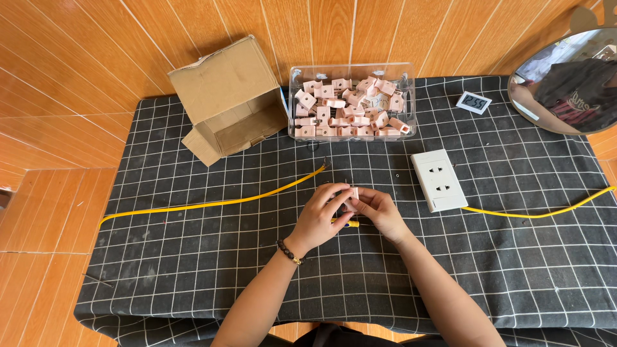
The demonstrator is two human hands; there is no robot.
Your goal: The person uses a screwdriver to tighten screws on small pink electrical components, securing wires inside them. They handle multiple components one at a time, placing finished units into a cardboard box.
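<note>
Left hand: the left hand (pixel 319 215) was closed around a small pink plastic piece (pixel 353 193), fingertips pinching it from the left; a dark bead bracelet (pixel 288 251) sat on its wrist.
Right hand: the right hand (pixel 379 212) gripped the same pink plastic piece from the right — both hands met at the middle of the surface.
Yellow tool: a yellow-handled tool (pixel 350 223) lay just under the hands, mostly hidden.
Cable: a yellow cable (pixel 212 204) ran left from near the hands; another yellow cable (pixel 540 213) ran right from the white socket plate (pixel 438 180).
Bin: a clear bin (pixel 351 101) of like pink parts stood beyond the hands, beside an open cardboard box (pixel 228 97).
Surface: a black grid cloth (pixel 180 257) covered it — a round mirror (pixel 569 80) stood at the far right corner.
</note>
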